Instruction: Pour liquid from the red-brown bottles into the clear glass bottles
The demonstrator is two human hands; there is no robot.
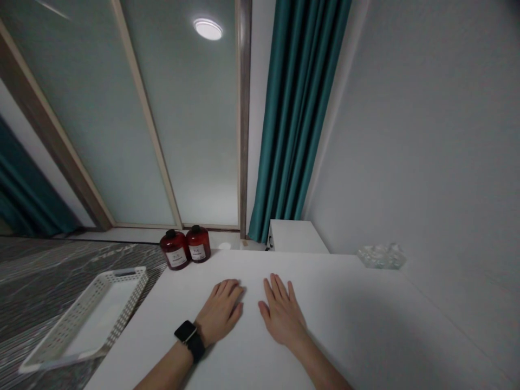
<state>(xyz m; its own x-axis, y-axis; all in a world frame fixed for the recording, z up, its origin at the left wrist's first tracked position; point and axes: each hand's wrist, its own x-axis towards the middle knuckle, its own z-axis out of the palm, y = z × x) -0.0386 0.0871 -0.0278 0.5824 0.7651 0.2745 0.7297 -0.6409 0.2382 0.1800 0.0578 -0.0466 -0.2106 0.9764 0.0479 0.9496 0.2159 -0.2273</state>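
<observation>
My left hand (220, 311) rests on the white tabletop (244, 363), its fingers a little bent and the thumb apart, holding nothing. A black smartwatch (190, 339) is on that wrist. To its right, my right hand (282, 313) lies palm down on the same surface, fingers stretched out, with nothing in it. The hands do not touch each other. Beyond my left hand, at the table's far left corner, two dark red bottles stand side by side: a left bottle (175, 250) and a right bottle (198, 245), both with black caps and pale labels.
A white perforated basket (87, 319) sits left of the table, over a grey striped surface (24, 292). A clear, crinkled item (381, 256) lies at the far right, by the wall. Behind are a white cabinet (298, 236), a teal curtain (298, 119) and frosted sliding doors (195, 135).
</observation>
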